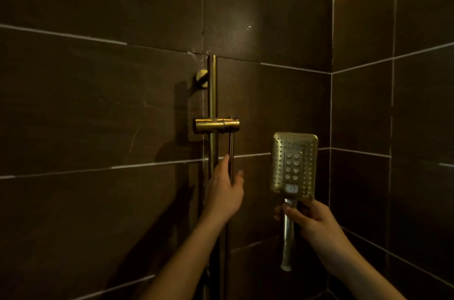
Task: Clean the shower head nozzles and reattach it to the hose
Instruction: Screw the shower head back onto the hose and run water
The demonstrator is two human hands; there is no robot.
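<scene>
A brass, rectangular shower head [293, 165] stands upright to the right of the rail, its nozzle face turned toward me and its handle's lower end bare, with no hose on it. My right hand [310, 219] grips the handle just under the head. The thin metal hose [231, 149] hangs down from the sliding holder [216, 125] on the vertical brass rail [211, 93]. My left hand [224, 189] is at the hose below the holder, index finger and thumb spread on either side of it; whether they pinch it I cannot tell.
Dark brown wall tiles with pale grout lines fill the view. A wall corner [331, 108] runs down just right of the shower head. A round brass mount [202, 78] fixes the rail's top to the wall.
</scene>
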